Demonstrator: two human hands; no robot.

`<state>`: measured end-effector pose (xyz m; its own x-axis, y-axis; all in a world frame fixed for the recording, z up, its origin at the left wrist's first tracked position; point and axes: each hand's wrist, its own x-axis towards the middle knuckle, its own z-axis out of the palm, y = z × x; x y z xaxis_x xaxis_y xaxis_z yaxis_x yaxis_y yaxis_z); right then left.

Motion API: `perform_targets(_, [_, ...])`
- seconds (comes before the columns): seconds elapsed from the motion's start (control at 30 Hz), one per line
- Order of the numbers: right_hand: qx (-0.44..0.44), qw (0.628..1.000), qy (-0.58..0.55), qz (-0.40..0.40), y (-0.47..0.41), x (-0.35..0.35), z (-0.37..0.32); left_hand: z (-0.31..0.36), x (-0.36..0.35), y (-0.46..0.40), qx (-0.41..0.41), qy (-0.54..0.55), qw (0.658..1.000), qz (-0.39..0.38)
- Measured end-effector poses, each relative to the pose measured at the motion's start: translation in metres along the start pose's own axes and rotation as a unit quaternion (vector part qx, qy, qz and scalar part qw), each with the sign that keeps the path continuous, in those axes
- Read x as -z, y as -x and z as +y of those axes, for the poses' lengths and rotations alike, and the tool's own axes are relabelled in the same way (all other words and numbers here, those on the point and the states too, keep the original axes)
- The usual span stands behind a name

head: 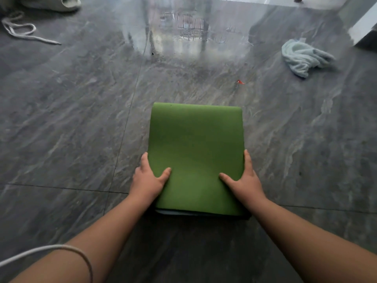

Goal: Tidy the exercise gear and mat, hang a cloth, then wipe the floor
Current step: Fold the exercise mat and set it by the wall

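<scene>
A green exercise mat [195, 148], folded into a thick rectangular pad, is in the middle of the view over the dark grey tiled floor. My left hand [148, 178] grips its left edge, thumb on top. On the opposite side my right hand [243, 178] holds the right edge the same way. A pale blue cloth [304, 57] lies crumpled on the floor at the far right. A white rope [20, 29] lies coiled on the floor at the far left.
A light-coloured slipper [59, 3] sits at the top left. A small red scrap [240, 82] lies on the floor beyond the mat. A white furniture edge [363, 25] stands at the top right. A white cable [51, 250] crosses my left forearm.
</scene>
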<state>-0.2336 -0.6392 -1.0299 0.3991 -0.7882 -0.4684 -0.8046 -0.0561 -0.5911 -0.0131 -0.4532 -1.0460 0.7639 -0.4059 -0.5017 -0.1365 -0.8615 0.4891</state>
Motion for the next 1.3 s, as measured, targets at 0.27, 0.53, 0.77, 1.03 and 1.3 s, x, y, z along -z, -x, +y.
perform_targets(0.27, [-0.005, 0.998, -0.060, -0.010, 0.017, 0.021, -0.012, 0.029, 0.026, 0.042, -0.018, -0.025, 0.999, 0.012])
perform_targets(0.53, [-0.013, 0.993, -0.120, -0.011, 0.126, 0.134, -0.052, 0.093, 0.109, 0.162, -0.018, 0.007, 1.000, -0.014])
perform_targets(0.77, [-0.016, 0.990, -0.138, 0.041, 0.240, 0.312, -0.136, 0.228, 0.225, 0.291, -0.074, 0.032, 0.996, -0.025])
perform_targets(1.03, [-0.004, 0.965, -0.163, 0.206, 0.394, 0.525, -0.262, 0.428, 0.384, 0.410, -0.240, 0.018, 0.969, -0.056])
perform_targets(1.3, [-0.031, 0.886, -0.214, 0.411, 0.564, 0.659, -0.313, 0.582, 0.472, 0.546, -0.450, 0.002, 0.885, -0.118])
